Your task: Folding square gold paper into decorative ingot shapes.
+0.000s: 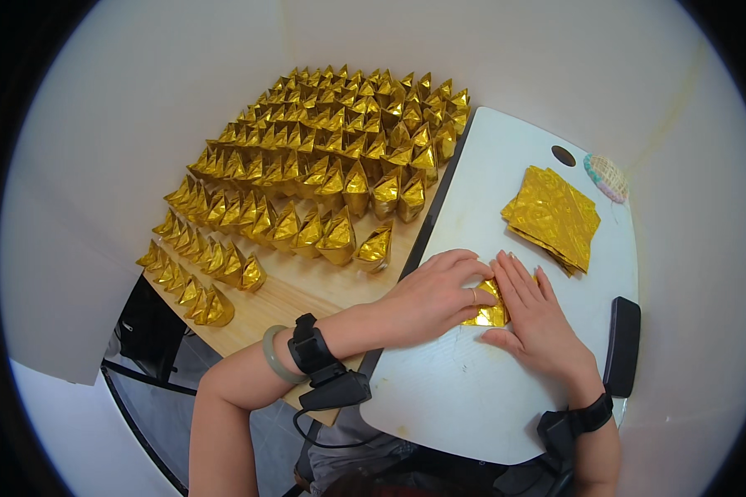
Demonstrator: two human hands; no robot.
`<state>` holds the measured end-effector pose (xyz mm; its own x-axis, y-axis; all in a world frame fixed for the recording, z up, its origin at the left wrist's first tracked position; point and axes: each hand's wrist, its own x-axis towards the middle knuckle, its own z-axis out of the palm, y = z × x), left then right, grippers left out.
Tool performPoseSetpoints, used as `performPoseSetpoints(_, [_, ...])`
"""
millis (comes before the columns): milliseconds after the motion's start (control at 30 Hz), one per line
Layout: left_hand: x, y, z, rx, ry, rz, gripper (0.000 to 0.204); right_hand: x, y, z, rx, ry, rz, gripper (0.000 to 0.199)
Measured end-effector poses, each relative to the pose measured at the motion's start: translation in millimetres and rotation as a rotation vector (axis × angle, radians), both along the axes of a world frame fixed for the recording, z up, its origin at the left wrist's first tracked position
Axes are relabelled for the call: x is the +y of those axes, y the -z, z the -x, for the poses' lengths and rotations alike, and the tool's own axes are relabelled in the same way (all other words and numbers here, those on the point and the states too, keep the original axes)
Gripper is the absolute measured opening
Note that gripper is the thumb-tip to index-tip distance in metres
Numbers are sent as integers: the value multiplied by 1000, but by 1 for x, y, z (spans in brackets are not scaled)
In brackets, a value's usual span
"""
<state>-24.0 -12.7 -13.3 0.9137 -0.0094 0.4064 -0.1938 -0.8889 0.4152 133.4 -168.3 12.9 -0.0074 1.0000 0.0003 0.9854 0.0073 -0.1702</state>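
Note:
A small piece of gold foil paper (490,308) lies partly folded on the white board (464,389). My left hand (433,294) lies flat over its left side, fingers pressing down. My right hand (535,319) presses its right side, fingertips meeting the left hand's. Most of the paper is hidden under both hands. Each wrist wears a black strap device, and the left wrist also has a pale green bangle.
A stack of flat gold paper sheets (554,215) lies on the board's far right. Many folded gold paper ingots (323,166) stand in rows on the wooden table (294,290) to the left. A small woven pad (607,176) and a black object (622,346) sit by the board's right edge.

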Motion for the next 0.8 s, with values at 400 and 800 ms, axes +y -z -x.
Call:
performPoseSetpoints(400, [0,2,1,-7,-24,-4,26,-2,2,-31,402,19,-165,52])
performPoseSetpoints(800, [-2,-4,-1,6,-100,90,32,-6,-19,-29,686,352,-49,32])
